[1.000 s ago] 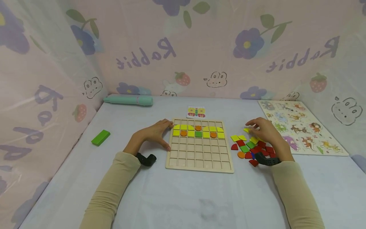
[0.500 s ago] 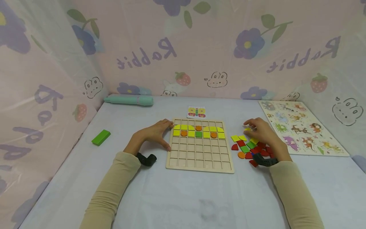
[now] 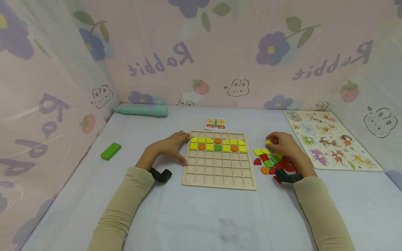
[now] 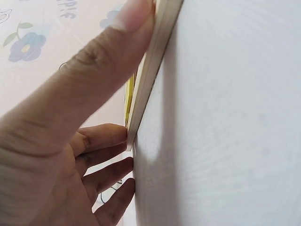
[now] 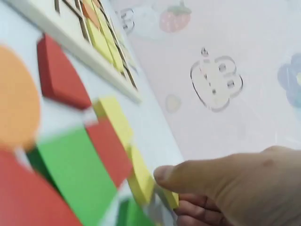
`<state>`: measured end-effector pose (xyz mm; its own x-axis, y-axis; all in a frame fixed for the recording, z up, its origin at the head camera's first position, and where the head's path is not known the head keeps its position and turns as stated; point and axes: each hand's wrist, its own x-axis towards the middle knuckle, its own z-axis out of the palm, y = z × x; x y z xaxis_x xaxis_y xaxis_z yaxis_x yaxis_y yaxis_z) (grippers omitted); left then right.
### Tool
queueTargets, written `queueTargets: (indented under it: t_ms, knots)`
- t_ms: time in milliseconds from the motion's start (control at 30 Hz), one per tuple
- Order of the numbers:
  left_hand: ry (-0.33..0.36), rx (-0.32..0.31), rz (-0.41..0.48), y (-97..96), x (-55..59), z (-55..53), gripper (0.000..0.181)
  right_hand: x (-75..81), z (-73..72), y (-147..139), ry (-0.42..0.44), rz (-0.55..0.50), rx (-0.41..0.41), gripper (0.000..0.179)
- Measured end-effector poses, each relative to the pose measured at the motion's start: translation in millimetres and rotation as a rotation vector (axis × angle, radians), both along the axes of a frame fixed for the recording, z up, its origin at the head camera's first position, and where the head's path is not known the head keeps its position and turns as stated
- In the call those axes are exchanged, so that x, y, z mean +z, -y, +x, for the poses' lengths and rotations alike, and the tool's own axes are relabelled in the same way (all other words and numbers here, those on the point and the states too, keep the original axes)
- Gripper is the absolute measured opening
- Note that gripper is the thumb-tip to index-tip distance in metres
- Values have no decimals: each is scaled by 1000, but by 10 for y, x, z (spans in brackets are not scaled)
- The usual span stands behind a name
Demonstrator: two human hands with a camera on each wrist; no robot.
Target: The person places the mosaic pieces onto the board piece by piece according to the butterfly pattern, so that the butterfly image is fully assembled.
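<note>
My left hand (image 3: pixel 171 144) rests against the left edge of a wooden grid board (image 3: pixel 220 170), thumb and fingers spread apart. In the left wrist view, the thumb (image 4: pixel 101 59) presses the board's side and fingertips touch near its far corner. Yellow tiles, orange discs (image 3: pixel 217 141) and a green square (image 3: pixel 218 147) fill cells in its far rows. Right of the board, my right hand (image 3: pixel 284 144) pinches a yellow tile (image 5: pixel 170 198) between thumb and fingers. Beneath and beside that hand lie loose pieces: yellow, red (image 3: pixel 264 157), green (image 3: pixel 268 163), and an orange disc (image 3: pixel 265 170).
A small card with a coloured butterfly pattern (image 3: pixel 215 122) lies behind the board. Farther left are a teal pen-shaped case (image 3: pixel 141 109) and a green block (image 3: pixel 110 151). An animal puzzle board (image 3: pixel 333 139) lies at the right, beyond my right hand.
My right hand has shifted slightly left, and its thumb and fingers have closed on a yellow tile at the far side of the pile. The left hand and board keep their place.
</note>
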<state>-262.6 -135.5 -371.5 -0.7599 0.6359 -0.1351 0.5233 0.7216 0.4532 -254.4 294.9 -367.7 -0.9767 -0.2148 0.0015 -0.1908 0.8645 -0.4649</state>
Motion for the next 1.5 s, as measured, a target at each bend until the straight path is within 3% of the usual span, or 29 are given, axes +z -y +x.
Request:
queueTargets:
  t_ms: [167, 467, 633, 833, 1033, 1500]
  knots:
    - [9, -2, 2, 5, 9, 2, 98, 72, 45, 380, -45, -61, 88, 34]
    - [20, -11, 15, 12, 8, -1, 99, 29, 180, 1376, -179, -173, 440, 32]
    - [27, -22, 36, 21, 10, 13, 97, -18, 194, 1799, -185, -228, 523, 30]
    - [29, -19, 41, 26, 24, 29, 97, -79, 160, 2096, -150, -214, 555, 27]
    - [38, -12, 42, 16, 35, 30, 97, -130, 132, 2194, -107, -227, 556, 26]
    - [30, -18, 36, 19, 25, 10, 96, -166, 113, 2195, -167, -216, 583, 15]
